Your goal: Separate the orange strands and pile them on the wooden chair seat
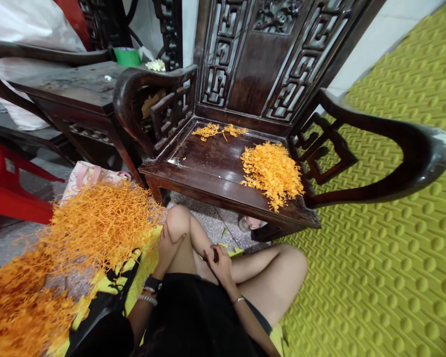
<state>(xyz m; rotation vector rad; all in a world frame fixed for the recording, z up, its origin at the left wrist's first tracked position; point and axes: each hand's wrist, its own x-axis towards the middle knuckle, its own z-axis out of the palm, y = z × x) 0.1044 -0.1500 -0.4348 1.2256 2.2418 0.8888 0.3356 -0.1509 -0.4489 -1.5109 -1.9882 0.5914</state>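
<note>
My left hand (pixel 170 246) rests on my bent left knee, its fingers spread flat over the skin and holding nothing. Against my lower leg lies my right hand (pixel 220 264), fingers loosely bent and apart, with a dark gap near the thumb. Ahead of my knees, a pile of orange frilly sprigs (pixel 273 171) sits on the right side of the wooden chair seat (pixel 208 161). Two small orange clumps (pixel 207 131) lie toward the back of that seat. On my left spreads a large tangle of thin orange stringy stems (pixel 100 223).
A darker orange heap (pixel 18 302) fills the lower left. Beside it are a black bag (pixel 100 317), a red plastic stool (pixel 13 188) and a pink-patterned bag (pixel 87 173). A side table (pixel 74 84) bears a green tape roll (pixel 127 56). Yellow textured matting (pixel 386 258) covers the right.
</note>
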